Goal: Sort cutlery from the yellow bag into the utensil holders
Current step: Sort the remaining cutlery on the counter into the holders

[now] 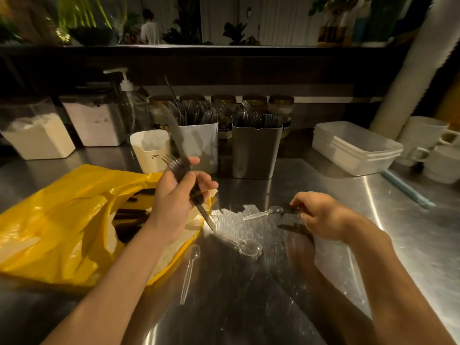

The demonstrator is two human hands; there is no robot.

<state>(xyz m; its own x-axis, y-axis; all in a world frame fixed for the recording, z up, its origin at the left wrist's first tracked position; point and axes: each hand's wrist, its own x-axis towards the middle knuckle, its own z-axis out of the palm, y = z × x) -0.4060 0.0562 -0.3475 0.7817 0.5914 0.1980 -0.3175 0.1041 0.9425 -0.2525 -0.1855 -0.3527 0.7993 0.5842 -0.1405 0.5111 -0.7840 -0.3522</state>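
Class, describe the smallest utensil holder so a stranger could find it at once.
On the steel counter, three utensil holders stand behind the yellow bag. The small cream holder is leftmost. Unlike the white holder and grey holder to its right, it is shorter and bears dark lettering.

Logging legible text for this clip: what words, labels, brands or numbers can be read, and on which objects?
"CRBW": printed low on the front of the small cream plastic holder; the letters are small, so this reading is unsure.
Labels on the glass jars along the back: too blurred to read.
Crumpled yellow plastic bag: dark marks near its mouth, not readable as text.
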